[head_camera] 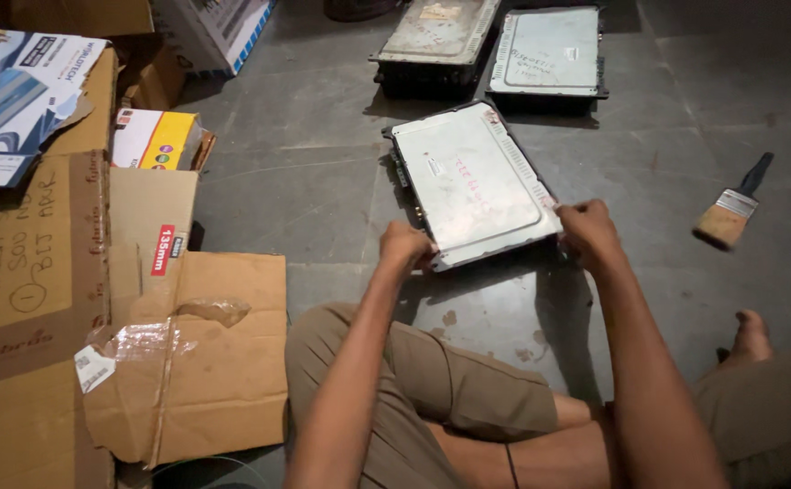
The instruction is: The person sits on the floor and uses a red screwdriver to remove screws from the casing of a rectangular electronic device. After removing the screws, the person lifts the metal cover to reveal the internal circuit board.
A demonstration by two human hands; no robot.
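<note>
A flat grey metal-cased unit (471,181) with a dark frame lies tilted on the grey floor in front of me. My left hand (404,246) grips its near left corner. My right hand (586,228) grips its near right corner. Both hands have their fingers curled on the near edge, which looks slightly raised off the floor. I sit on the floor with my legs folded beneath my arms.
Two similar metal units (439,36) (548,52) lie side by side farther back. A paintbrush (732,206) lies on the floor at the right. Flattened cardboard (196,362) and boxes (155,138) fill the left side. My bare foot (751,337) rests at the right.
</note>
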